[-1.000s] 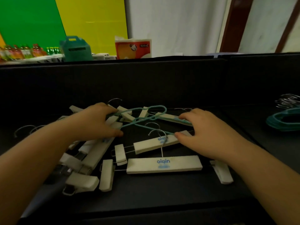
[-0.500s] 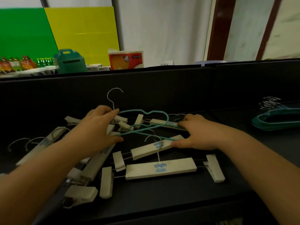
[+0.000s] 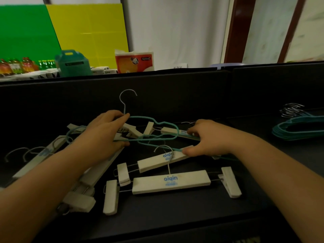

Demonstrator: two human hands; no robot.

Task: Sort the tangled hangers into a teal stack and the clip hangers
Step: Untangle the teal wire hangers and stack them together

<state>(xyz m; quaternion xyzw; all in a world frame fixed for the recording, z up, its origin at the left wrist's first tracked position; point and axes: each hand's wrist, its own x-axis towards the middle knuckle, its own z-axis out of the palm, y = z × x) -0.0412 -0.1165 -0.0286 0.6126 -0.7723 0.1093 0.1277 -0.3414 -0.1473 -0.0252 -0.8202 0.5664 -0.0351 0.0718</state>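
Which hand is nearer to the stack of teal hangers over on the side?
Right. The right hand is in the tangle, on the side toward the teal hanger stack; the left hand is farther off, across the pile.

A thin teal wire hanger with a pale silver hook lies across the middle of the frame, over cream-white wooden clip hangers printed with blue lettering and fitted with silver metal hooks and rods. All sit on a matte black table surface with a black back wall. At the right edge, a stack of teal hangers shows shiny chrome hooks. In the upper left, a bright green panel meets a yellow panel. Below them stand a teal plastic box and an orange, red and white paper pack. In the upper right, a dark reddish-brown door frame borders white wall.
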